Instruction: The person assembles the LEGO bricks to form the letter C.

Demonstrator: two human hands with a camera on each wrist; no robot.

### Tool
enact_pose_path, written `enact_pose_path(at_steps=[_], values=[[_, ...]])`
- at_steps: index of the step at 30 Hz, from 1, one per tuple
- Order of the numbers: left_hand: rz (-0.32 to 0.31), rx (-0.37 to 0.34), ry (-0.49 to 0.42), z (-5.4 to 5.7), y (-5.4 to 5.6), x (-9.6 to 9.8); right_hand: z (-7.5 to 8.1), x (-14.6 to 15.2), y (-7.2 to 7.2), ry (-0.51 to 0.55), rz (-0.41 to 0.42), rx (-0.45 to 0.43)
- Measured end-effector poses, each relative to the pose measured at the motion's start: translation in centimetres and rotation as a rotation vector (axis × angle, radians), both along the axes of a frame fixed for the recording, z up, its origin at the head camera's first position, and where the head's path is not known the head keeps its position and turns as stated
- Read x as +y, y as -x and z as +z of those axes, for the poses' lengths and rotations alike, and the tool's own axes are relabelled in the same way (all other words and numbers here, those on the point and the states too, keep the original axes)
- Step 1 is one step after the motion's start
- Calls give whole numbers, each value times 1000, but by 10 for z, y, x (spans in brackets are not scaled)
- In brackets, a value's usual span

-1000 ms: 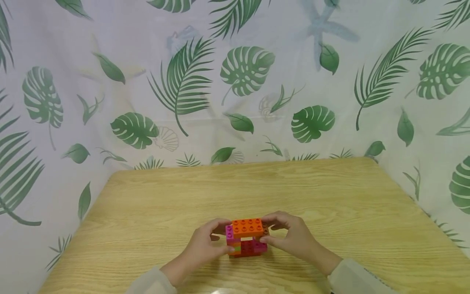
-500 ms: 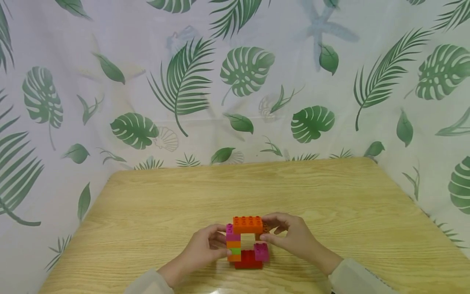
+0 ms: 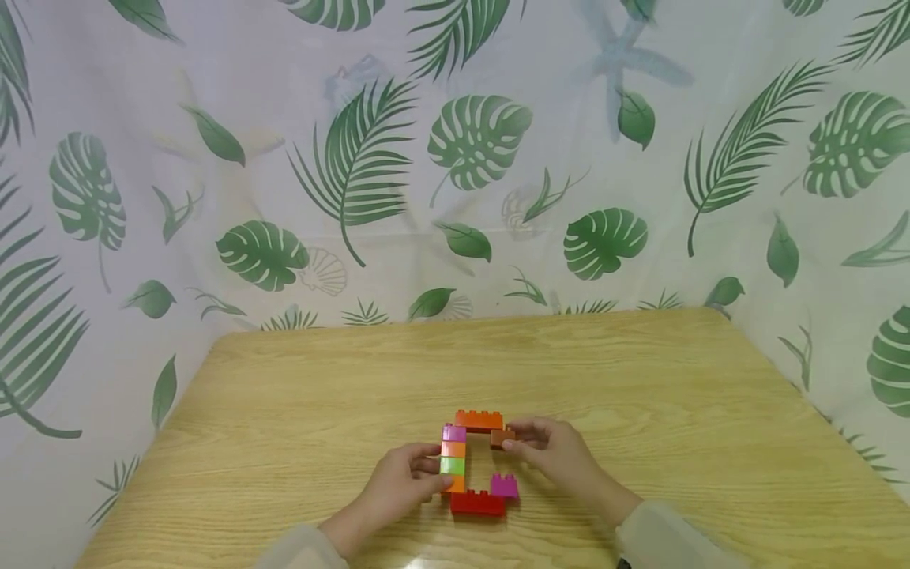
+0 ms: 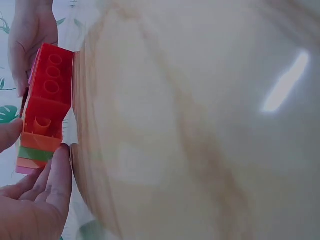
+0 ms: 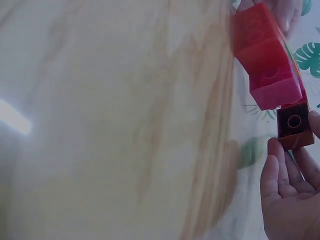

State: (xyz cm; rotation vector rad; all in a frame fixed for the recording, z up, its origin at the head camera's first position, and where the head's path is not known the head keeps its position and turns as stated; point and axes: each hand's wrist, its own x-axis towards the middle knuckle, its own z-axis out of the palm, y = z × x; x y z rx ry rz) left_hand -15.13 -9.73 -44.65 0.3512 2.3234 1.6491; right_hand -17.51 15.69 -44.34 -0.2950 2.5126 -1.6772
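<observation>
A frame of toy building bricks is between my two hands, with a gap on its right side. Its left column stacks orange, green (image 3: 452,465), orange and pink (image 3: 453,433) bricks. A long orange brick (image 3: 479,421) spans the top and a long red brick (image 3: 478,503) forms the bottom. On the red brick's right end sits a magenta brick (image 3: 504,486). My left hand (image 3: 398,484) pinches the left column between thumb and fingers. My right hand (image 3: 565,462) pinches a brown brick (image 3: 501,439) under the orange brick's right end; its hollow underside shows in the right wrist view.
The wooden table (image 3: 341,387) spreads below and behind the bricks. A white cloth (image 3: 398,261) printed with green leaves hangs beyond its far edge and along both sides.
The brick frame has tilted so its front now faces the head camera; the studded top turned away and the red bottom came nearer. Both hands keep hold of it.
</observation>
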Motion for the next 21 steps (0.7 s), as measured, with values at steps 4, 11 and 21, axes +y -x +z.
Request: enact_pose_path(at_steps=[4, 11, 21], values=[[20, -2, 29, -1, 0, 3, -8, -1, 4, -14, -34, -15], [53, -22, 30, 1, -2, 7, -10, -1, 8, -90, -43, 24], [84, -11, 38, 5, -3, 10, -13, -2, 12, -176, -41, 77]])
